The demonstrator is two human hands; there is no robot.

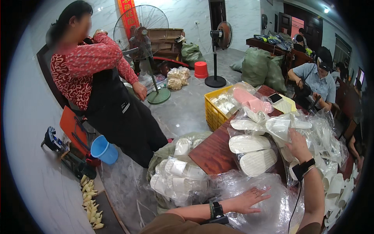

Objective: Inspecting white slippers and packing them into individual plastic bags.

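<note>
The left hand (249, 199) lies with its fingers spread, grasping nothing, on loose clear plastic bags (272, 195) at the near edge of the table (214, 152). The right hand (299, 147) reaches over the heap of bagged white slippers (321, 134); whether its fingertips pinch the film, I cannot tell. Each wrist wears one dark band. Just left of the right hand, one bagged pair (253, 154) shows two white soles side by side. Beyond it are one bag of pink slippers (251, 100), one phone (275, 98) and one yellow crate (215, 117) holding more white footwear. Farther off stand two fans, one red bucket (201, 70) and one blue bucket (104, 149). One person in a black apron (117, 113) stands at left; another in a pale blue shirt sits at right. The heap's slippers overlap under glare and defy counting; the sack (156, 158) left of the table is partly covered by bagged pairs.
</note>
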